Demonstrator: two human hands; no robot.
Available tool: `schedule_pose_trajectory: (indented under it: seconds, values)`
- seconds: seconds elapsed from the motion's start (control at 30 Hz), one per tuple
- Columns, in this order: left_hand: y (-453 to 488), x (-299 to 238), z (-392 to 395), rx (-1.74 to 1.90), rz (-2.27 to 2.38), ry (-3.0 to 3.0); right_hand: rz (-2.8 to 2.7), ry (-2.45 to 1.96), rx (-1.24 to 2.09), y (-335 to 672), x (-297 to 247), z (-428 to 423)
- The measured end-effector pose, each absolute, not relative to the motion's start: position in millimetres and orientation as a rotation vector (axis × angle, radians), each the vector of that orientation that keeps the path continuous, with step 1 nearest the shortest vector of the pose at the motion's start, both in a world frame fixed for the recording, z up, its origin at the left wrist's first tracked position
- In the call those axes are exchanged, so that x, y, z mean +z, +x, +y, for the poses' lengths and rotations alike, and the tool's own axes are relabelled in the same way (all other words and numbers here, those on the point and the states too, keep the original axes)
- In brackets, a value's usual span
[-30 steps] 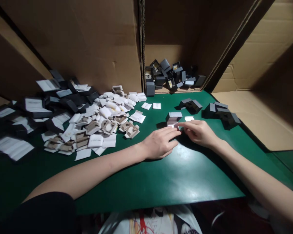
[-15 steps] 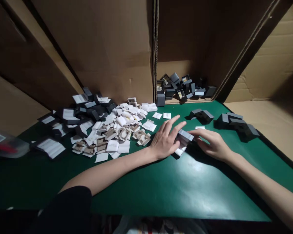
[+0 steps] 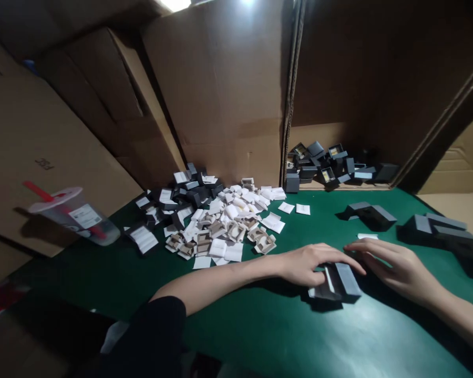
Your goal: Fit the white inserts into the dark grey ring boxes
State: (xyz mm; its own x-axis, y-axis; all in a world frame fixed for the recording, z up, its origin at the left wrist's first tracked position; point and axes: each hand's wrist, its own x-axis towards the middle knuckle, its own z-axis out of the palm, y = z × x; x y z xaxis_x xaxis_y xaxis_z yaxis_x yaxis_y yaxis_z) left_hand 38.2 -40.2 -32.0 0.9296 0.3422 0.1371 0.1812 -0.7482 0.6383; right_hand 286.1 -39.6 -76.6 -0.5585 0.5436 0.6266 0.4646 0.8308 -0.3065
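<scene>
On the green table a small dark box (image 3: 349,282) lies opened out, its pale inner part (image 3: 320,293) turned toward my left side. My left hand (image 3: 309,263) grips this box, thumb at its inside and fingers reaching across the top. My right hand (image 3: 396,266) hovers just to the right, fingers stretched out and slightly curved, holding nothing. A white slip (image 3: 367,236) lies behind the right hand's fingertips. Farther back stand several dark box pieces (image 3: 372,215), with more of them (image 3: 437,228) at the right.
A heap of white folded papers and card inserts (image 3: 236,220) covers the middle left. Behind it are dark opened boxes (image 3: 173,202). More dark boxes (image 3: 327,163) fill a cardboard bay. A plastic cup (image 3: 81,215) with a red straw tilts at the left.
The view has swung left, bringing the whole cup into sight. The small dark box has turned in my left hand. My right hand has drawn away from it.
</scene>
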Motion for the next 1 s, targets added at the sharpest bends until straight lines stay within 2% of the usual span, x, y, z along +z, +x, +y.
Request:
schedule_pose_trajectory:
  seconds: [0.2, 0.33, 0.5, 0.6, 0.77, 0.9, 1.0]
  values:
    - [29.1, -24.3, -32.4, 0.171, 0.263, 2.307, -2.222, -0.792, 0.026, 294.8, -81.5, -38.0]
    - [-6.1, 17.8, -13.0, 0.308, 0.408, 2.327, -2.273, -0.85, 0.01, 301.4, -82.7, -36.3]
    - [-100.6, 91.6, 3.5, 0.742, 1.091, 2.27, -2.311, -0.82, -0.025, 302.1, -81.9, -36.3]
    - [-163.6, 108.2, 11.8, 1.03, 1.553, 2.208, -2.32, -0.819, -0.011, 301.6, -83.7, -35.0]
    - [-239.5, 90.1, 34.8, 1.367, 2.396, 1.756, -2.311, -0.826, 0.015, 303.0, -92.7, -28.6]
    - [-266.9, 71.7, 50.8, 1.674, 2.659, 1.457, -2.281, -0.863, 0.072, 302.2, -93.3, -28.0]
    - [-275.3, 59.4, 59.3, 1.623, 2.723, 1.379, -2.254, -0.912, 0.126, 300.0, -90.1, -30.7]
